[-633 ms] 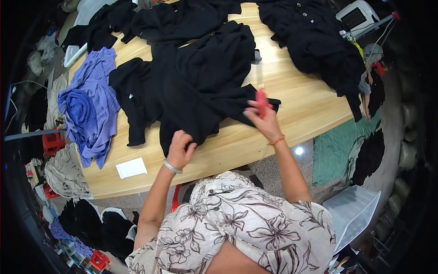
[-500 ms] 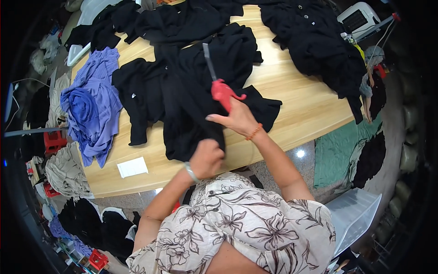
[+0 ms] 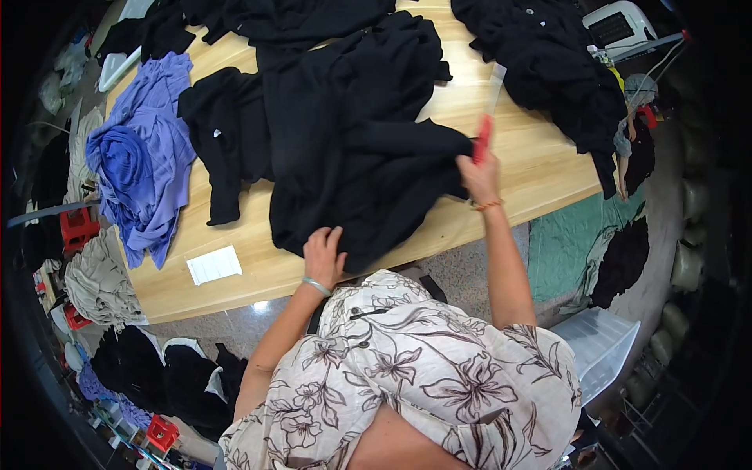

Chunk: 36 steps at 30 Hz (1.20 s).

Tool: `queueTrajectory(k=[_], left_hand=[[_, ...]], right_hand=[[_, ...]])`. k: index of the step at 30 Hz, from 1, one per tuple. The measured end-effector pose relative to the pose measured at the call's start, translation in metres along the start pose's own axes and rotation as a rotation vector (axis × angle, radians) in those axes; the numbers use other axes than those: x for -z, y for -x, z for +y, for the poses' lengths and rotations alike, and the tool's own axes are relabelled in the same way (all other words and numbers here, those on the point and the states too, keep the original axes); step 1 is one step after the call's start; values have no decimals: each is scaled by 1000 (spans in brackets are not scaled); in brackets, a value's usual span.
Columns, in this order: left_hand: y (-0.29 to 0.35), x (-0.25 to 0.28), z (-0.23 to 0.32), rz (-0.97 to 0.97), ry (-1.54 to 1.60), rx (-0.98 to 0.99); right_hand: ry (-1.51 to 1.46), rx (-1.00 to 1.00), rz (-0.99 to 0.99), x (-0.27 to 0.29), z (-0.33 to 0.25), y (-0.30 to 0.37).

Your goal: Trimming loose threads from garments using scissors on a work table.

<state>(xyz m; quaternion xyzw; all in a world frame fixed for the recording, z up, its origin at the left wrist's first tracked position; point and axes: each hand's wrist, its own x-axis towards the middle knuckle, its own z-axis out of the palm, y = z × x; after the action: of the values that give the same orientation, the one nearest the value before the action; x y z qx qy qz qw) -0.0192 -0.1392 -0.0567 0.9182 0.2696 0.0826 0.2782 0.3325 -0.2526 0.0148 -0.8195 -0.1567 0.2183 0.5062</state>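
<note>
A black knitted garment [image 3: 356,168] lies spread on the table in front of me, its folds reaching toward the near edge. My left hand [image 3: 323,252] rests on its lower left part, fingers apart on the cloth. At the garment's right side, my right hand [image 3: 479,176] is closed round a red tagging gun [image 3: 482,139], with a pale strip rising from its top. The cloth's right end meets this hand; whether the fingers also grip it is blurred.
Purple garments [image 3: 145,160] lie in a pile at the left, beside a white paper slip [image 3: 214,265]. More black garments [image 3: 540,74] cover the far right of the wooden table [image 3: 540,168]. A clear plastic bin [image 3: 599,352] stands on the floor at right.
My right hand has swung right with the tagging gun, and the garment's right part now stretches out toward it. My left hand has gone from closed to spread, slightly farther left.
</note>
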Motion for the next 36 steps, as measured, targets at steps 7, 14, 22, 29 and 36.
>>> queueTrajectory(k=[7, 14, 22, 29, 36], left_hand=[[1, 8, -42, 137, -146, 175], [-16, 33, -106, 60, -275, 201], [-2, 56, -142, 29, -475, 191], [-22, 35, -91, 14, -454, -70], [-51, 42, -98, -27, -436, 4]], right_hand=[[457, -310, 82, 86, 88, 46], [581, 261, -8, 11, 58, 30], [989, 191, -213, -46, 87, 2], [791, 409, -140, -28, 102, 37], [805, 320, -129, -18, 103, 31]])
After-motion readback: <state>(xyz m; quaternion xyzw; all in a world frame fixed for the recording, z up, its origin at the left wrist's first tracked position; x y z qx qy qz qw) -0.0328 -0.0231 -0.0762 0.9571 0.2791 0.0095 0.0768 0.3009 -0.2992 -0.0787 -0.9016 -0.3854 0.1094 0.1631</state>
